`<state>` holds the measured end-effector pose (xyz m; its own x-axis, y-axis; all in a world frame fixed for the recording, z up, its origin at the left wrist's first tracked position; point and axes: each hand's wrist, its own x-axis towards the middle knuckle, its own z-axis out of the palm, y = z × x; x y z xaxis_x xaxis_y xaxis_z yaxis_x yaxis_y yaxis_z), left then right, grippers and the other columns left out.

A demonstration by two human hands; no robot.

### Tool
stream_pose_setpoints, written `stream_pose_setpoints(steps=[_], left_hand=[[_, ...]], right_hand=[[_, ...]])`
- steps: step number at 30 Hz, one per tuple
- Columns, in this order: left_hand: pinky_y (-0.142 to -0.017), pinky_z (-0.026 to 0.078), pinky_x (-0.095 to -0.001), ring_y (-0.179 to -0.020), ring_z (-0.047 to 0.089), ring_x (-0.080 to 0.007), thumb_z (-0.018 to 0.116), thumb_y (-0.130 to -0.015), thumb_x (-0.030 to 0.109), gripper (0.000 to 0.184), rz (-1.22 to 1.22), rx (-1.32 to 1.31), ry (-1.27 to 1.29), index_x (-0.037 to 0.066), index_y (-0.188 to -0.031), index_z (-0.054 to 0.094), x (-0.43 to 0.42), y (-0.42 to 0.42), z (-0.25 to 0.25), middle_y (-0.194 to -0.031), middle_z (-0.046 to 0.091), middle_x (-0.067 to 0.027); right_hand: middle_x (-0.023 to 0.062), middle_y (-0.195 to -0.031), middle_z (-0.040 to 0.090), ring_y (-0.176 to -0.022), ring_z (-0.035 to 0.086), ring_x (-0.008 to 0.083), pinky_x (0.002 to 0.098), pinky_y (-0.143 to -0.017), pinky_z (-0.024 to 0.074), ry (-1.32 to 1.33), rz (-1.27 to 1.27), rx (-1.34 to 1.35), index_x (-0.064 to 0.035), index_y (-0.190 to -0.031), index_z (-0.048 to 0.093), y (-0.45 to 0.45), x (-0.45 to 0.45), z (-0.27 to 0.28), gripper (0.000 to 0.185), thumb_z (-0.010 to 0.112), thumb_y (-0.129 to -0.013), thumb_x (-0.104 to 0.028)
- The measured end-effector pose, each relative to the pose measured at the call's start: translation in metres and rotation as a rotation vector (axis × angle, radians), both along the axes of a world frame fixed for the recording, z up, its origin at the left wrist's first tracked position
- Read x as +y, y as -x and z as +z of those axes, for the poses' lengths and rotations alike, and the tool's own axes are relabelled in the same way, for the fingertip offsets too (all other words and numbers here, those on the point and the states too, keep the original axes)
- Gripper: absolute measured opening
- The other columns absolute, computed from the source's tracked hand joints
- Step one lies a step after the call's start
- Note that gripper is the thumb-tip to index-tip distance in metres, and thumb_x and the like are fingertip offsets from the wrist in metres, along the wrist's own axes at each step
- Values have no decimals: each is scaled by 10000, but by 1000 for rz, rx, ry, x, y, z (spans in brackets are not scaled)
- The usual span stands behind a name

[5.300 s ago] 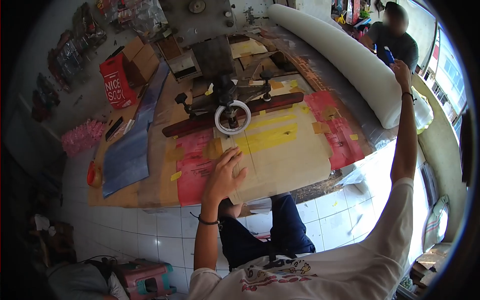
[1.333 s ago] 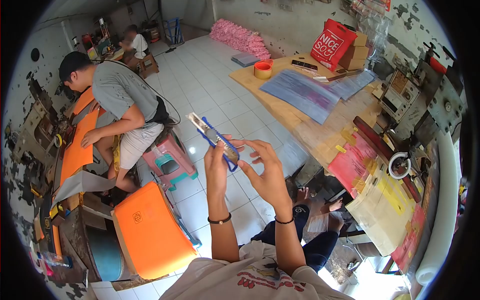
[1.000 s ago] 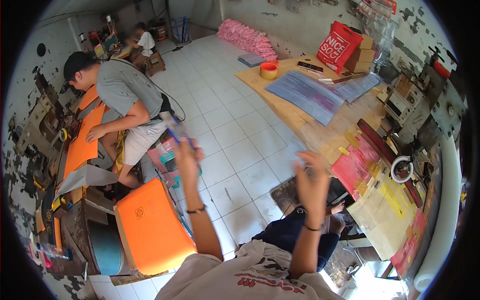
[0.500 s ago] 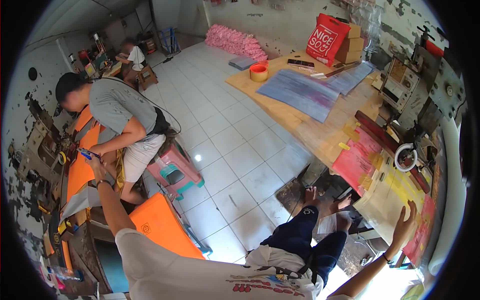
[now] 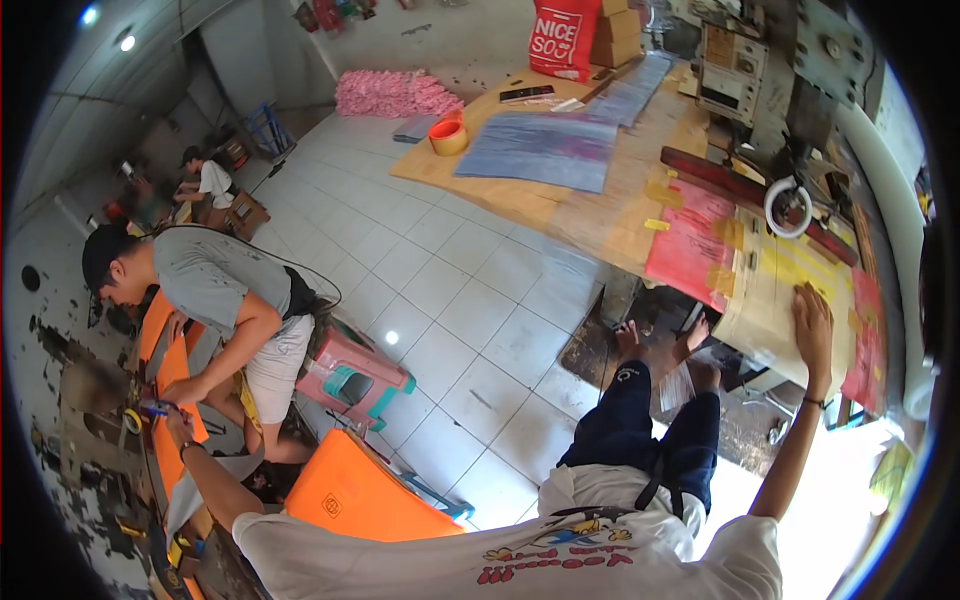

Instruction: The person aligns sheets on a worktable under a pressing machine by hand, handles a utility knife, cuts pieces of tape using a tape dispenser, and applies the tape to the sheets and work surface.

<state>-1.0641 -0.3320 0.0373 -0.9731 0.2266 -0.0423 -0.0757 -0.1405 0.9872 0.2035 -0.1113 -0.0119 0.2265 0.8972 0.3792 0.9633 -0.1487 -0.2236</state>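
Note:
At the left, my left hand (image 5: 180,428) is closed on a small blue-handled tool (image 5: 154,408) that looks like clippers; its tip is hard to make out. The tool is beside an orange sheet (image 5: 172,365) and close to a co-worker's hand (image 5: 186,391). Far to the right, my right hand (image 5: 815,330) rests with fingers stretched out on a cream board (image 5: 765,305) with yellow tape and red sheets along its sides. A white ring-shaped part (image 5: 788,208) of a machine is just above that hand.
A co-worker (image 5: 225,280) sits on a pink and green stool (image 5: 355,370) at the left bench. An orange stack (image 5: 345,485) stands between us. On the wooden table (image 5: 640,225) lie grey-blue plastic sheets (image 5: 540,145), tape (image 5: 448,137) and a red bag (image 5: 563,38). Another person (image 5: 212,180) sits further back.
My view has turned. The blue-handled tool in my left hand has moved down to the orange sheet. My right hand has moved further onto the cream board, fingers straighter.

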Motion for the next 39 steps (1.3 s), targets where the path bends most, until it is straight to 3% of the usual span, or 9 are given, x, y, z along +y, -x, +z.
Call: stream_pose_setpoints(steps=[6, 8, 15, 24, 28, 31, 32, 34, 39], left_hand=[[-489, 319, -306, -510, 281, -110, 485, -1105, 354, 352, -57, 112, -48, 74, -900, 545, 8, 0, -7, -611, 309, 14], [-557, 407, -286, -585, 434, -114, 557, -1055, 229, 202, 26, 69, 105, 61, -993, 651, 10, -41, 4, -726, 524, -24], [-619, 438, -291, -658, 489, -128, 579, -1037, 218, 182, 158, 193, 228, 58, -1041, 666, 31, -89, 19, -796, 569, -33], [-698, 479, -296, -751, 560, -147, 607, -1015, 204, 191, 428, 861, 40, 54, -1103, 685, 102, -296, 46, -887, 627, -45], [-734, 497, -298, -793, 591, -155, 620, -1005, 198, 206, -4, 992, -172, 52, -1130, 694, 160, -506, 23, -927, 653, -50], [-760, 510, -300, -824, 614, -161, 629, -998, 193, 221, -923, 902, -69, 51, -1151, 700, 205, -697, -13, -957, 672, -54], [-952, 500, -337, -1058, 640, -192, 675, -960, 156, 227, -1373, 891, 29, 32, -1149, 701, 222, -757, -20, -1107, 701, -73], [-985, 490, -359, -1094, 646, -260, 715, -929, 91, 310, -1781, 977, -348, 19, -1228, 680, 241, -881, -13, -1180, 669, -139], [-1069, 447, -449, -1230, 578, -357, 697, -942, 259, 380, -1594, 1460, -538, 11, -1228, 675, 338, -1032, -28, -1269, 635, -147]], right_hand=[[192, -1402, 621, -1331, 537, 385, 472, -1150, 384, -69, 62, 35, -62, -1292, 678, -7, 4, -5, 346, 565, -1038, -268], [189, -1391, 628, -1324, 539, 390, 474, -1149, 387, -98, 64, 11, -64, -1274, 684, -4, 3, -5, 330, 605, -1006, -240], [159, -1451, 597, -1378, 500, 358, 482, -1161, 345, -70, 22, 26, -106, -1312, 676, 2, 0, -3, 371, 601, -1011, -309], [169, -1495, 556, -1381, 506, 371, 495, -1167, 352, -58, 18, 37, -108, -1357, 641, 10, -2, 10, 397, 630, -998, -276], [184, -1518, 530, -1379, 511, 384, 529, -1169, 347, -111, 96, 59, -125, -1363, 638, 20, 11, 10, 398, 644, -989, -263], [175, -1500, 550, -1388, 499, 386, 567, -1175, 329, -94, 170, 104, -136, -1341, 655, 25, 20, 11, 399, 625, -991, -325], [171, -1496, 555, -1386, 501, 382, 563, -1172, 332, -60, 165, 67, -138, -1334, 661, 26, 20, 11, 394, 624, -991, -328], [164, -1483, 568, -1380, 505, 374, 559, -1164, 337, -25, 176, 56, -144, -1326, 671, 27, 20, 11, 388, 622, -992, -336], [179, -1449, 588, -1347, 536, 383, 524, -1151, 367, -67, 180, 93, -114, -1340, 649, 3, 38, 22, 391, 605, -1002, -306]])
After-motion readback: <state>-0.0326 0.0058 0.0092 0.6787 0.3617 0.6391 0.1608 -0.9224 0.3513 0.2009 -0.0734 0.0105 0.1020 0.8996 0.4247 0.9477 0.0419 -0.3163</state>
